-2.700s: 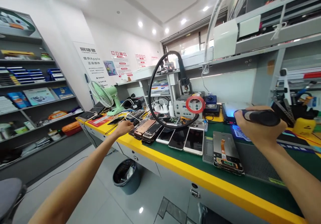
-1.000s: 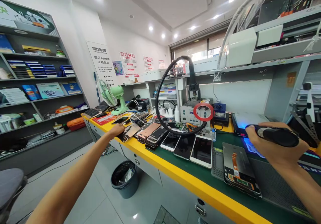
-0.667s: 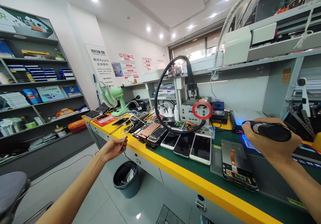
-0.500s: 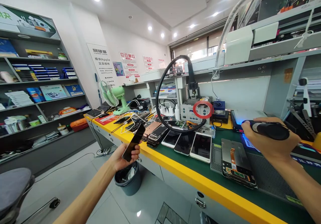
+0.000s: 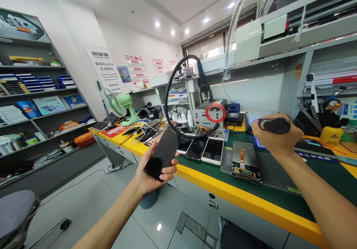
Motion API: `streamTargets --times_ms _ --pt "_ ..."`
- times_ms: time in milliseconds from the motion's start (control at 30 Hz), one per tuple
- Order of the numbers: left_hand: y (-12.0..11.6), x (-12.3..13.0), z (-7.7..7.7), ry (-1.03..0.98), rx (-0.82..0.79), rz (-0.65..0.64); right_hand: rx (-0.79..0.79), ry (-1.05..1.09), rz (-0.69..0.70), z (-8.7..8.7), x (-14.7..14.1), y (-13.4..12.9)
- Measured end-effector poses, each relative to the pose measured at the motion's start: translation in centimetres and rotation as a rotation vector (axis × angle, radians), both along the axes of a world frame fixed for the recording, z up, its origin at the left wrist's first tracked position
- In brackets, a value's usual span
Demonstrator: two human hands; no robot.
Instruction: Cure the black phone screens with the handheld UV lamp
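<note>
My left hand point(image 5: 147, 172) is closed around a dark flat smartphone point(image 5: 163, 154), held out over the bench's front edge. Its broad black face is turned toward me. Over the right side of the bench, my right hand point(image 5: 281, 141) grips a black handheld tool point(image 5: 275, 125) with a thick rounded body; its exact kind cannot be made out. Below and left of that hand lies a stack of detached phone screens point(image 5: 245, 161) with an orange flex cable on top. White-framed and black phones, among them a white phone point(image 5: 212, 150), lie in a row nearer the left hand.
A black hose point(image 5: 167, 104) loops above the bench near a red ring point(image 5: 215, 113) and a grey station. Phones and cables crowd the left end beside a green fan point(image 5: 125, 105). A yellow bottle point(image 5: 331, 135) stands at right. A bin point(image 5: 149, 198) is below.
My left hand has risen slightly and moved right, turning the phone's broad face toward me. The view has swung right, and my right hand with the black tool now appears further left and higher.
</note>
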State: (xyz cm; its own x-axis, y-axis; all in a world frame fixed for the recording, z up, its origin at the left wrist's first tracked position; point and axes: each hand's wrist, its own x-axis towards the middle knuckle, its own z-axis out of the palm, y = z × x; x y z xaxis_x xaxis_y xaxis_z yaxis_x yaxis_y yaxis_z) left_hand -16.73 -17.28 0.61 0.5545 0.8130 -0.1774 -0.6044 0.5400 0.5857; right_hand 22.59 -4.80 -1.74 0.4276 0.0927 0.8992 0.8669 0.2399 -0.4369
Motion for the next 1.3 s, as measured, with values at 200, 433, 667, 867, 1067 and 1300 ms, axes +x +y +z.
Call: streamTargets --times_ms 200,433,667,867,1067,1300 --pt "1.9 4.1 0.4 -0.084 0.031 -0.038 0.025 -0.022 0.024 0.0 0.0 -0.1" --pt "5.2 9.7 1.5 -0.087 0.084 -0.166 0.047 -0.053 0.055 -0.5 0.5 0.2" --pt "8.7 14.8 1.8 -0.048 0.202 -0.274 0.082 -0.011 0.121 -0.4 0.3 -0.1" --pt "13.6 18.0 0.7 0.006 0.272 -0.313 0.173 0.083 0.243 1.1 -0.3 -1.0" --pt "15.7 20.2 -0.8 0.032 0.241 -0.327 0.269 0.132 0.451 2.6 -1.6 -2.5" --pt "16.7 20.6 -2.6 0.037 0.229 -0.458 0.245 0.117 0.629 2.4 -3.3 -3.4"
